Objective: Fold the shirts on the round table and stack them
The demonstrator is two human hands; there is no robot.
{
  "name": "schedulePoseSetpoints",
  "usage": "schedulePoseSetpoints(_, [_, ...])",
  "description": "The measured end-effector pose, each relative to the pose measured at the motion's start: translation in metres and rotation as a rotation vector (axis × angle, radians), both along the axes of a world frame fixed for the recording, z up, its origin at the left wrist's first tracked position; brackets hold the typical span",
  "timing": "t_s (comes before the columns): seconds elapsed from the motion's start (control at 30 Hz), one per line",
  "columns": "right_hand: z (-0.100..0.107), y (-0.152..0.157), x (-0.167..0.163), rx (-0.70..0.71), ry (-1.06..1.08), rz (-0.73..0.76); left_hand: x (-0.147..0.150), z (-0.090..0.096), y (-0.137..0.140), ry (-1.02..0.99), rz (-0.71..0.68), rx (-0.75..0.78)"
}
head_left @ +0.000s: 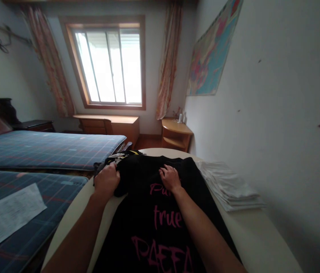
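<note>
A black T-shirt (137,212) with pink lettering lies spread over the round, cream-coloured table (262,231). My left hand (107,179) is closed on the shirt's sleeve at the left, near the table's edge. On the chest, just above the lettering, my right hand (170,178) rests with its fingers stretched out and holds nothing. Beyond my left hand sits a dark bundle of cloth with yellow and white parts (128,153), partly hidden by the shirt. To the right of the shirt is a stack of folded white cloth (230,185).
Two plaid mattresses (49,149) lie to the left, the nearer one with a white sheet (9,218) on it. A desk (122,121) stands below the window, and a corner shelf (177,127) stands beyond the table. The wall (284,113) runs close along the right.
</note>
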State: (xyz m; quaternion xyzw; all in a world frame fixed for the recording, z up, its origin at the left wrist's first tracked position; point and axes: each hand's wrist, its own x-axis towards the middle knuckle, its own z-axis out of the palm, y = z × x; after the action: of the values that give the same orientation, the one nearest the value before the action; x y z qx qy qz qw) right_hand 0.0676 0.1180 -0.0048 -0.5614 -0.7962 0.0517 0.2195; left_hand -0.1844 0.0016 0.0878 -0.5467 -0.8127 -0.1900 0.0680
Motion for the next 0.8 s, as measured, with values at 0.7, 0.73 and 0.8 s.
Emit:
schedulePoseSetpoints(0.7, [0.132,-0.049,-0.038,0.156,0.299,0.585,0.040,0.022,-0.004,-0.431,-0.490,0.537])
schedulePoseSetpoints(0.73, [0.132,-0.046,-0.036,0.136,0.399,0.576,0.038,0.019,-0.002,-0.472,-0.479,0.510])
schedulePoseSetpoints(0.8, [0.131,-0.041,-0.033,0.068,0.605,0.586,0.034,0.012,0.002,-0.493,-0.477,0.423])
